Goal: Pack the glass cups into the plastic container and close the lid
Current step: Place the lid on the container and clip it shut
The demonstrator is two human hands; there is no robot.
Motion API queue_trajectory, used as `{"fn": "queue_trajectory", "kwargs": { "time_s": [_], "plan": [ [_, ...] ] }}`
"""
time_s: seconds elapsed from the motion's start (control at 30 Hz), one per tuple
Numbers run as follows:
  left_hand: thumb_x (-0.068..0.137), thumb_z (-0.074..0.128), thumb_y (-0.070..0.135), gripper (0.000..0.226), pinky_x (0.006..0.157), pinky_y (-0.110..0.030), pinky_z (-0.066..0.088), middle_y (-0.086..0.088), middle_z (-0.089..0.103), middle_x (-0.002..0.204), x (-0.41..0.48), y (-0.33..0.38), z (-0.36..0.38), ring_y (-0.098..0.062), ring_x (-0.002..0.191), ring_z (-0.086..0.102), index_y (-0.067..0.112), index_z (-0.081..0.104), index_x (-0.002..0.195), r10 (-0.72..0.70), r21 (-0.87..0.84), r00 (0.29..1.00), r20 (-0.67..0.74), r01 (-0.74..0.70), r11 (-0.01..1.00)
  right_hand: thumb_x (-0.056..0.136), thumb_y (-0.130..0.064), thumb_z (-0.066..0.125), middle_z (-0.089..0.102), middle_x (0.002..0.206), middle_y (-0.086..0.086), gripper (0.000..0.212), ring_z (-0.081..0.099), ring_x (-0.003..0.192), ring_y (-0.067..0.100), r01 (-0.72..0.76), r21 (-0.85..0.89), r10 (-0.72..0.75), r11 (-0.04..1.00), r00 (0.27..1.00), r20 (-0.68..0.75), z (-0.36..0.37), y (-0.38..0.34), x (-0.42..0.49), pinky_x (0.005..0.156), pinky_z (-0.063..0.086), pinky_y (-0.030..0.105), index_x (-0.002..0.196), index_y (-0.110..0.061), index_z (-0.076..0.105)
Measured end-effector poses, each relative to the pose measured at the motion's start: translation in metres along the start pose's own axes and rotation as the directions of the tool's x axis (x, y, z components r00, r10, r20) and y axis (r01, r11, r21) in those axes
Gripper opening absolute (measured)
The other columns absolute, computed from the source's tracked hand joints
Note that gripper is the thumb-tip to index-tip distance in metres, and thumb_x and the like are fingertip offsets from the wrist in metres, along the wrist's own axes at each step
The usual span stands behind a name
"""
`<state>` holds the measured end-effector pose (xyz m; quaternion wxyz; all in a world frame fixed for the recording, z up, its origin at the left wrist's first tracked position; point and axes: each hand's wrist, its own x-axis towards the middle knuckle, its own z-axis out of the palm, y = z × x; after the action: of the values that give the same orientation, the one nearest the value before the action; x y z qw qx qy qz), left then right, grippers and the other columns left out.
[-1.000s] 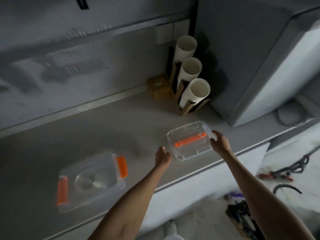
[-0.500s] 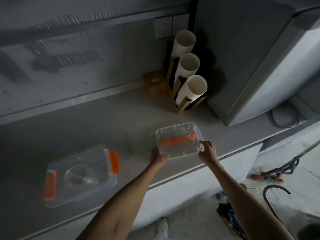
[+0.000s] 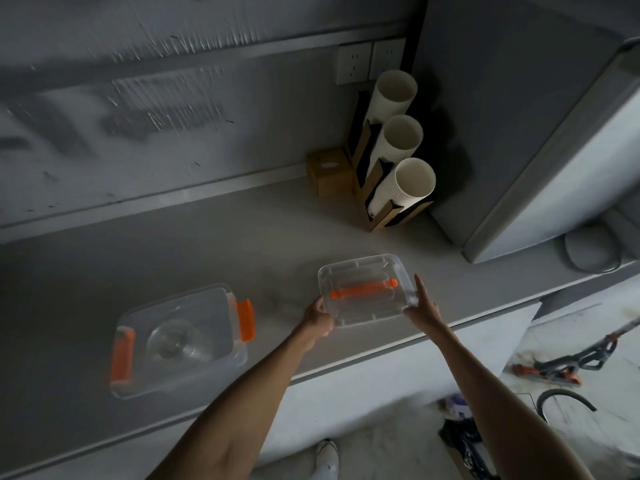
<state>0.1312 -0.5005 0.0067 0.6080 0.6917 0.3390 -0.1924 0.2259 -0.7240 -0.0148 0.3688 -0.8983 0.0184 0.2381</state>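
Note:
A clear plastic lid (image 3: 367, 308) with an orange handle is held between both hands near the counter's front edge. My left hand (image 3: 319, 321) grips its left side and my right hand (image 3: 423, 303) holds its right side with fingers stretched along the edge. The clear plastic container (image 3: 221, 306) with orange latches stands open at the left of the counter. Glass cups (image 3: 178, 342) lie inside it; how many I cannot tell.
Three stacks of white paper cups (image 3: 401, 161) in a cardboard holder and a small brown box (image 3: 329, 171) stand at the back against the wall. A grey appliance (image 3: 540, 140) fills the right. The counter's front edge (image 3: 346, 367) runs under my forearms.
My left hand has reached the lid and taken its left side; one second ago only my right hand touched it. The lid now sits a little further left, held by both hands.

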Motion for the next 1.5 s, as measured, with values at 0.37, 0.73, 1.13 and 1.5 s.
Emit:
{"fn": "queue_trajectory", "kwargs": {
  "time_s": [0.37, 0.73, 1.13, 1.5],
  "plan": [
    [0.088, 0.042, -0.011, 0.04, 0.062, -0.025, 0.033, -0.022, 0.068, 0.079, -0.017, 0.01, -0.026, -0.02, 0.066, 0.058, 0.002, 0.067, 0.116, 0.222, -0.004, 0.955, -0.198, -0.227, 0.974, 0.083, 0.019, 0.051, 0.059, 0.133, 0.014, 0.062, 0.055, 0.119, 0.035, 0.18, 0.234, -0.146, 0.955, 0.977, -0.157, -0.042, -0.008, -0.011, 0.084, 0.048, 0.036, 0.136, -0.013, 0.055],
    [0.08, 0.068, -0.006, 0.032, 0.099, -0.044, 0.049, -0.027, 0.066, 0.116, -0.045, 0.045, -0.064, -0.031, 0.111, 0.063, -0.009, 0.065, 0.112, 0.585, 0.063, 0.767, -0.265, -0.591, 0.804, 0.091, -0.016, 0.065, 0.063, 0.114, 0.014, 0.03, 0.06, 0.105, 0.027, 0.341, 0.357, -0.257, 0.87, 0.93, -0.262, -0.047, -0.061, -0.039, 0.08, 0.051, 0.028, 0.117, -0.004, 0.06],
    [0.096, 0.051, 0.005, 0.032, 0.075, -0.029, 0.055, -0.007, 0.063, 0.093, -0.122, 0.037, -0.232, -0.013, 0.081, 0.062, 0.01, 0.052, 0.128, 0.596, -0.172, 0.559, -0.577, -0.796, 0.58, 0.095, -0.001, 0.053, 0.061, 0.096, 0.003, 0.045, 0.049, 0.073, 0.008, 0.608, 0.51, -0.678, 0.608, 0.732, -0.064, 0.046, -0.243, -0.081, 0.063, 0.042, 0.022, 0.139, -0.008, 0.046],
    [0.096, 0.053, 0.01, 0.054, 0.05, -0.023, 0.057, -0.016, 0.057, 0.097, -0.176, 0.004, -0.355, -0.011, 0.065, 0.065, 0.01, 0.028, 0.144, 0.532, -0.1, 0.552, -0.642, -0.749, 0.655, 0.099, -0.004, 0.044, 0.045, 0.067, -0.001, 0.033, 0.041, 0.044, 0.0, 0.393, 0.697, -0.457, 0.6, 0.883, -0.105, 0.164, -0.36, -0.137, 0.046, 0.036, 0.021, 0.13, -0.014, 0.05]
  ]
}}
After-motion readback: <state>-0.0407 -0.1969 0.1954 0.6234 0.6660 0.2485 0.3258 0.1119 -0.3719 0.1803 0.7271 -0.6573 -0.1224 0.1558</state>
